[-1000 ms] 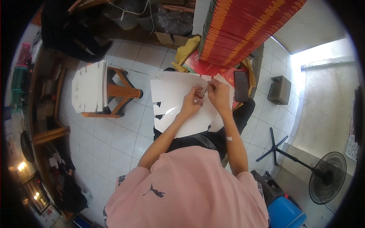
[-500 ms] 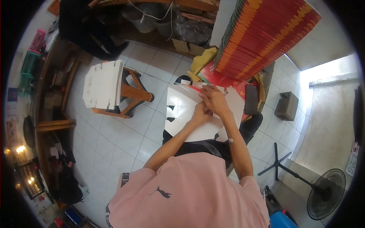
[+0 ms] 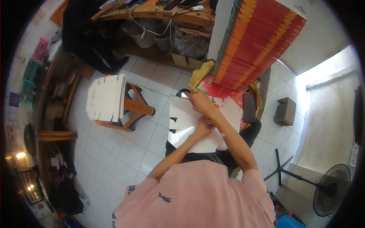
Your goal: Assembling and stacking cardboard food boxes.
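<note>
A white die-cut cardboard sheet (image 3: 184,114) with notches along its left side lies across my lap, its surface glossy. My right hand (image 3: 200,103) reaches over to the sheet's far left edge, fingers closed together at a small folded flap there. Under the right forearm, my left hand (image 3: 204,128) rests on the middle of the sheet with its fingers curled. What those left fingers hold, if anything, is hidden. Another white cut piece (image 3: 231,110) lies at the sheet's right.
A tall stack of red and orange printed sheets (image 3: 258,45) rises at the far right, with a yellow cloth (image 3: 201,74) beside it. A dark phone (image 3: 249,108) lies nearby. White cardboard sheets (image 3: 105,98) sit on an orange stool (image 3: 137,104) at left. A person (image 3: 81,34) stands behind.
My right hand has slid left along the far edge of the sheet, away from my left hand. A red strip near its fingers no longer shows. The view has tilted slightly upward.
</note>
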Demonstrator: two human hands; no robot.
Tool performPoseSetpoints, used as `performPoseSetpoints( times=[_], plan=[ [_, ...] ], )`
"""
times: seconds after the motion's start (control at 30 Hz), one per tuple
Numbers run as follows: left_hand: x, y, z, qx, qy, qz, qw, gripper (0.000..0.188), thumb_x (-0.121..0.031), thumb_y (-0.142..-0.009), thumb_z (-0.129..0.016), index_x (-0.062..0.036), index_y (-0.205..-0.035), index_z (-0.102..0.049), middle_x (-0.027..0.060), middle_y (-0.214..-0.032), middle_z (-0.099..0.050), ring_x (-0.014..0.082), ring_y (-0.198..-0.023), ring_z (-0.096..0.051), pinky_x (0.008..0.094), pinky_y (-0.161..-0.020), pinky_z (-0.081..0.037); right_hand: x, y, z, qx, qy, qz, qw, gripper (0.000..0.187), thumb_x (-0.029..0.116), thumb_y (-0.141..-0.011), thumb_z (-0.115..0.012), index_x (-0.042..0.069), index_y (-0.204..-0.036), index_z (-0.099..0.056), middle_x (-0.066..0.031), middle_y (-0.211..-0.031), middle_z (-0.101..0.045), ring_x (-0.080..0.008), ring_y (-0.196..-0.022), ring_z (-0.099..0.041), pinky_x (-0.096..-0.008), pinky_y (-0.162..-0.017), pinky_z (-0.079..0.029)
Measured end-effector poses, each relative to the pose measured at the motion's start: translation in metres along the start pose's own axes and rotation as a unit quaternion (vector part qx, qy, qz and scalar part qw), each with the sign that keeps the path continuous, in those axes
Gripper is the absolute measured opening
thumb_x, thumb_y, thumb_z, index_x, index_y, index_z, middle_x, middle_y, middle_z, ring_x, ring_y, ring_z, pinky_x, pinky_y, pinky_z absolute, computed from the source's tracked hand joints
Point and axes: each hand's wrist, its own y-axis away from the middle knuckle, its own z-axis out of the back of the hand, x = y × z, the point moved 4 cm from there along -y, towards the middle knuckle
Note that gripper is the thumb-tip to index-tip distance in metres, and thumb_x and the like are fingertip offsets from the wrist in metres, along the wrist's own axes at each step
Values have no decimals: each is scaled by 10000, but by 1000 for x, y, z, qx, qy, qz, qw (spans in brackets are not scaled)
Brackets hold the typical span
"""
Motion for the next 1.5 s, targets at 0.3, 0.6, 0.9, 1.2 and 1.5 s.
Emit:
performPoseSetpoints(
  times=[0.3, 0.6, 0.9, 1.2, 1.5],
  plan=[
    [-105, 1, 115, -125, 657, 32, 743, 565, -236, -938, -737, -82, -1424, -492, 68, -1372, -576, 186, -1254, -550, 353, -1044, -456, 51, 127, 133, -383, -34, 101, 918, 289, -10, -718, -738, 37, -1003, -733, -114, -1041, -720, -281, -992, -655, -383, -830, -534],
    [-76, -3, 74, -246, 317, 34, 915, 202, -25, -944, -690, 25, -1140, -680, 50, -1080, -685, 153, -1043, -622, 295, -913, -509, -6, 144, 38, -473, -310, -231, 792, 136, 98, -927, -674, -33, -962, -691, -129, -642, -641, -254, -482, -560, -388, -496, -405],
    [-32, -15, 47, -224, 252, 55, 940, 124, 54, -910, -662, 90, -1029, -669, 109, -1024, -685, 156, -935, -638, 275, -800, -505, -5, 154, -3, -329, -142, -115, 926, 431, -60, -893, -555, -63, -1324, -552, -269, -935, -644, -419, -868, -645, -459, -745, -515],
    [-31, -16, 25, -153, 147, 15, 977, 164, 29, -920, -656, 76, -1075, -679, 89, -1106, -667, 182, -1008, -654, 287, -832, -546, -19, 157, -15, -199, -177, -214, 940, 452, -4, -899, -534, -137, -1330, -496, -341, -928, -650, -488, -917, -642, -512, -815, -514],
    [28, -1, -10, -9, 363, 190, 912, 328, -56, -935, -688, 6, -1234, -566, 83, -1131, -621, 186, -1113, -603, 328, -864, -581, -67, 156, -33, -104, -156, -230, 955, 426, 176, -905, -612, -101, -1229, -595, -340, -962, -666, -483, -895, -666, -498, -824, -522]
  ],
)
